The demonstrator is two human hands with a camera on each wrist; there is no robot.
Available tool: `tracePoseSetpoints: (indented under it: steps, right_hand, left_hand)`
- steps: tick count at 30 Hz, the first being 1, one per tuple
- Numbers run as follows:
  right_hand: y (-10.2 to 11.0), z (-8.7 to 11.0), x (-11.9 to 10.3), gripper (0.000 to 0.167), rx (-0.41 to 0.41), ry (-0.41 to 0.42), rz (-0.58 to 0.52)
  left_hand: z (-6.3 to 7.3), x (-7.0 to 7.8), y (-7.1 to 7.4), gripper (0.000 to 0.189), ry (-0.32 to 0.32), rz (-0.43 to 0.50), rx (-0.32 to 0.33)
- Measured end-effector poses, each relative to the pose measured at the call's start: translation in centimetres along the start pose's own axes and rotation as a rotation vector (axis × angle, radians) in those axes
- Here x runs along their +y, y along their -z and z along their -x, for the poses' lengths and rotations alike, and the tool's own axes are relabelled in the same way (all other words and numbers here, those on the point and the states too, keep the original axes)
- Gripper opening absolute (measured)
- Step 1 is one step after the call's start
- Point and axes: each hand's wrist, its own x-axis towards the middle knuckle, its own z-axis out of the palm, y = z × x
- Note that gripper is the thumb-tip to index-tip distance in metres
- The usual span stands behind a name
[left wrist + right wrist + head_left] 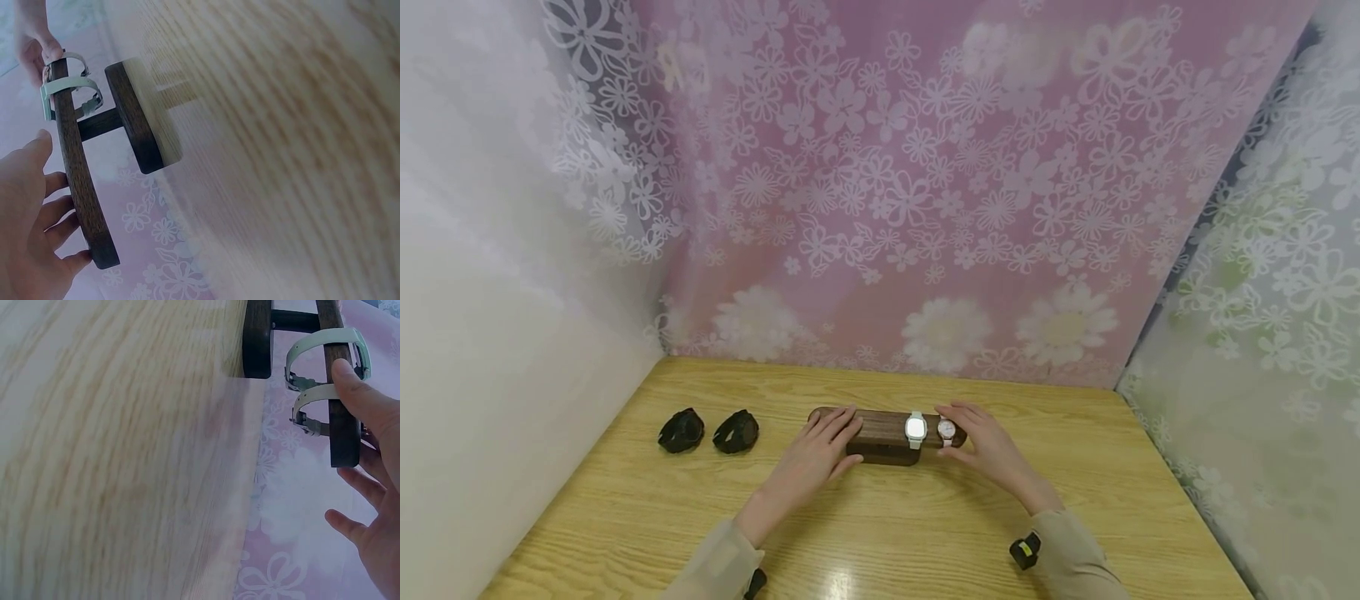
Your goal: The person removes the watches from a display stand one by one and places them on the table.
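Note:
A dark wooden T-shaped watch stand [882, 427] stands on the table, its top bar running left to right above a block base [133, 119]. Towards the bar's right end are a mint-strapped square smartwatch [916, 428] and, farther right, a round wristwatch [947, 429] with a pale strap. My left hand [812, 450] rests its extended fingers on the bar's left part, thumb apart from it. At the other end, my right hand [996, 450] pinches the round wristwatch against the bar, thumb on the near edge and index finger at the far edge.
Two black strapped watches [682, 431] [737, 431] lie side by side on the wooden table [880, 533], left of the stand. A pink flowered curtain [880, 208] hangs behind the table, with pale coverings on both sides.

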Motion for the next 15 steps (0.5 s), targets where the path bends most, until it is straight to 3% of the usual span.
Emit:
tracePoseSetpoints:
  steps: [15]
  right_hand:
    - [0.63,0.68,0.87,0.068,0.021,-0.044,-0.032]
  left_hand:
    - [-0.07,-0.16,-0.33,0.059,-0.015,0.019,0.015]
